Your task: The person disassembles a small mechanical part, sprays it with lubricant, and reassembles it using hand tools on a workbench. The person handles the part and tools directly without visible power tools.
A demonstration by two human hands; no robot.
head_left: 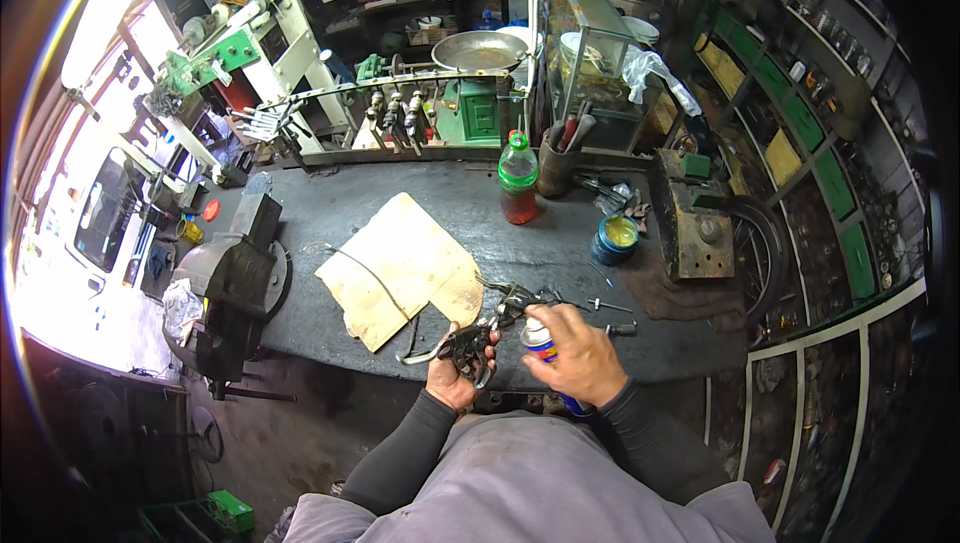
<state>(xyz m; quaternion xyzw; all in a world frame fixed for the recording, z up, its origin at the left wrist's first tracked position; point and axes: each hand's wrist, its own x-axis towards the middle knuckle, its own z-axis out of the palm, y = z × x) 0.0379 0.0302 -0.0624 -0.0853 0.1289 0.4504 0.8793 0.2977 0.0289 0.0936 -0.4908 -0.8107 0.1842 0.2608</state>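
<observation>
My left hand (452, 386) is wrapped around a dark mechanical part (466, 345) with silver lever-like arms, above the workbench's near edge. Its exact kind is hard to make out. Close by on the right, my right hand (585, 358) grips a blue spray can (541, 349), its fingers around the can's upper end near the white top. The can's top is beside the dark part. Behind my hands lies another black piece (518, 295), partly overlapped by the held part. A stained cardboard sheet (400, 258) rests on the bench with a thin cable (366, 270) across it.
On the dark workbench (330, 198), a bench vise (232, 278) stands at left. A green-capped bottle of red liquid (518, 183), a blue tub of yellowish grease (615, 239), a tool holder (557, 168) and a metal block (695, 233) stand farther back and right. Small tools (605, 305) lie nearby.
</observation>
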